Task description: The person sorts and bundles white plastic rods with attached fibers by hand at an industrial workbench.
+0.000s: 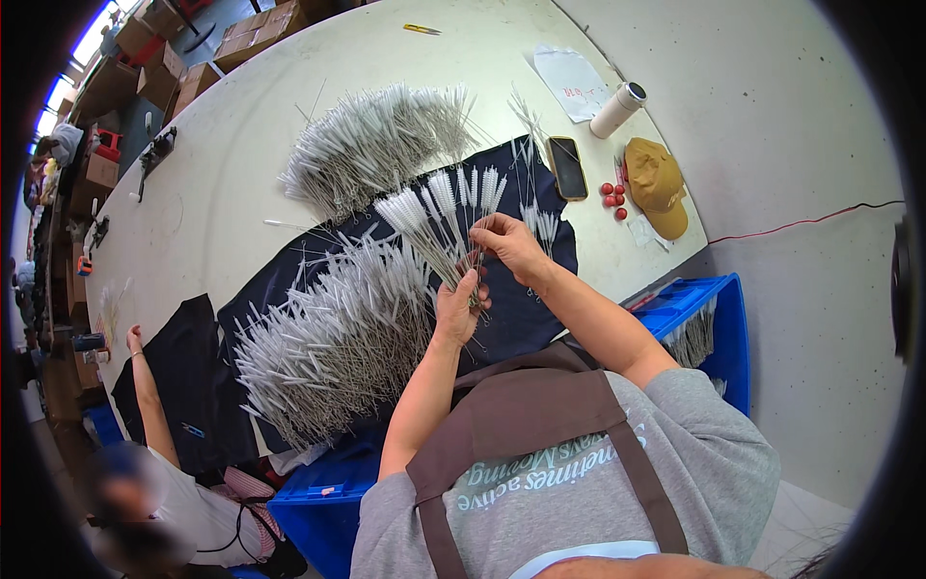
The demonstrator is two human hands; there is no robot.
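Note:
My left hand [459,307] is closed round the wire stems of a fanned bunch of white-bristled wire brushes [424,220]. Fingers pinched, my right hand [506,244] is at the stems on the right side of that fan; it seems to grip one or more brushes, though how many is hidden. A large heap of similar brushes [328,338] lies on the dark cloth [521,323] to the left of my hands. Farther back, a second pile of brushes [371,145] rests across the cloth's far edge and the pale table. A few loose brushes [540,227] lie right of my hands.
At the right stand a phone [566,168], white bottle [617,110], red balls [613,196] and mustard cap [656,188]. Blue crates [733,333] flank me below the table edge. A co-worker's hand [134,338] reaches over the table at far left. Yellow snips [422,30] lie at the back.

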